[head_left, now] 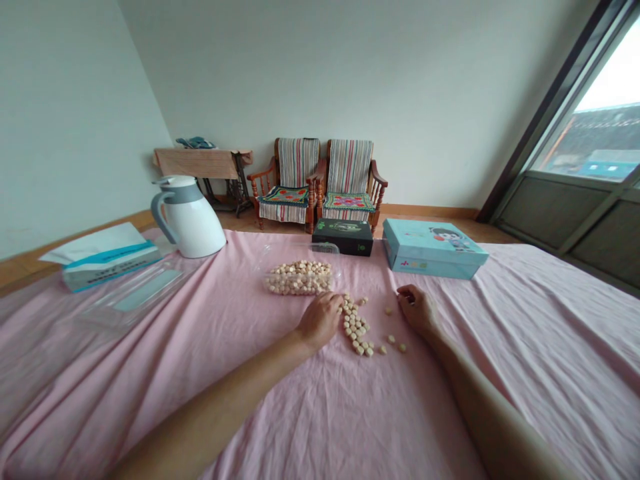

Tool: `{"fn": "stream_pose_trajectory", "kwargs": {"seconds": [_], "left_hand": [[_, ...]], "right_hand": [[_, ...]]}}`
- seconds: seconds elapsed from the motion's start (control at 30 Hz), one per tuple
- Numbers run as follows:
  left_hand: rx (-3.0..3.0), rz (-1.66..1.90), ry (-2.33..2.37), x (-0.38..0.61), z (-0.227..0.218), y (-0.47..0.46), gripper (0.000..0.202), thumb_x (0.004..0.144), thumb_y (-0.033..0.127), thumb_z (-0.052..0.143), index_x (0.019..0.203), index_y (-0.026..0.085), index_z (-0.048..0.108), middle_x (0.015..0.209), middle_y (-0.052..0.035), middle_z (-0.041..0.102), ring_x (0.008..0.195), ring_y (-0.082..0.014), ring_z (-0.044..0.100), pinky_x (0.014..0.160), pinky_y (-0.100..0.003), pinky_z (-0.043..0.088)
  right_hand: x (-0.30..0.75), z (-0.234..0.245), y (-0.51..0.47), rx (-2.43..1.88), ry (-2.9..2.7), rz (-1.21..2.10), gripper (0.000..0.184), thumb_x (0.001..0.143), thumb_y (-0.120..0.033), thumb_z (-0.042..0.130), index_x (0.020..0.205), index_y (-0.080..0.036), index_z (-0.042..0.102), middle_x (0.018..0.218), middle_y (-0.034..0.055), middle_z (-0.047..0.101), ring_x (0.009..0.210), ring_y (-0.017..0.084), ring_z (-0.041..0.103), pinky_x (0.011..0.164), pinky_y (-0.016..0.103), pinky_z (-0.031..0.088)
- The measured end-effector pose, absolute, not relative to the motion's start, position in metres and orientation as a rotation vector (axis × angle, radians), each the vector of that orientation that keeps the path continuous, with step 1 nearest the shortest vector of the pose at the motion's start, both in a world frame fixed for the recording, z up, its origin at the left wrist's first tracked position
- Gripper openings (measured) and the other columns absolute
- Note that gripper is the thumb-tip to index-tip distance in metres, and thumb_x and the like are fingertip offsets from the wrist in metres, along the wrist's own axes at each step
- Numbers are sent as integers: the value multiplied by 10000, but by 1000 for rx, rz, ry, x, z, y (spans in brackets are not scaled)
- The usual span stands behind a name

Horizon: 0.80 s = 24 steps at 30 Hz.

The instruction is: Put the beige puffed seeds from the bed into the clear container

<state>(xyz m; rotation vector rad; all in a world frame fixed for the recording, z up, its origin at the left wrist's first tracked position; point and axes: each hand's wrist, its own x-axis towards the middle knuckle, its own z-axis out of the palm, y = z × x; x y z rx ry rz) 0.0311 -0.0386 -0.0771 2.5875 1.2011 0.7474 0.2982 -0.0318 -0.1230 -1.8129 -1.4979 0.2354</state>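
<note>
My left hand (324, 321) rests on the pink cloth with its fingers bent together at the left edge of a loose pile of small round beige pieces (356, 325). Whatever may be in those fingers is hidden. To the right of the pile lies my right hand (420, 311), loosely curved, with a gap between its fingers and nothing visible in it. A few single beige pieces (391, 339) lie scattered between the pile and this hand. Just beyond my left hand is a clear plastic container (327, 249) holding many more of the same pieces.
A black box (343, 237) and a light blue box (435, 248) stand at the table's far edge. On the left are a white jug (195, 227) with a grey handle, a tissue pack (110, 260) and a clear plastic lid (143, 293). The pink cloth (320, 413) has folds.
</note>
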Motion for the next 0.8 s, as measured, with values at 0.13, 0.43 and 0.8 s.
{"fn": "stream_pose_trajectory", "kwargs": {"seconds": [0.13, 0.43, 0.8], "left_hand": [[2667, 828, 1212, 23, -52, -42, 101, 800, 91, 490, 816, 179, 538, 857, -37, 588, 837, -169, 549, 758, -279, 440], [2627, 1419, 1409, -7, 0, -15, 198, 835, 134, 490, 1009, 169, 578, 1007, -82, 588, 986, -217, 519, 888, -366, 417], [2723, 647, 1010, 37, -75, -19, 422, 793, 9, 409, 1152, 154, 576, 1194, -102, 587, 1126, -188, 515, 974, -345, 402]], "right_hand": [[297, -121, -33, -1819, -1498, 237, 174, 761, -227, 473, 866, -201, 609, 799, 44, 681, 690, 170, 632, 628, 275, 461], [297, -123, -32, -1815, -1488, 238, 171, 757, -216, 475, 861, -202, 611, 809, 44, 681, 689, 169, 626, 628, 277, 459], [297, -120, -33, -1829, -1497, 239, 176, 755, -217, 481, 865, -203, 617, 796, 46, 687, 701, 176, 632, 629, 279, 458]]}}
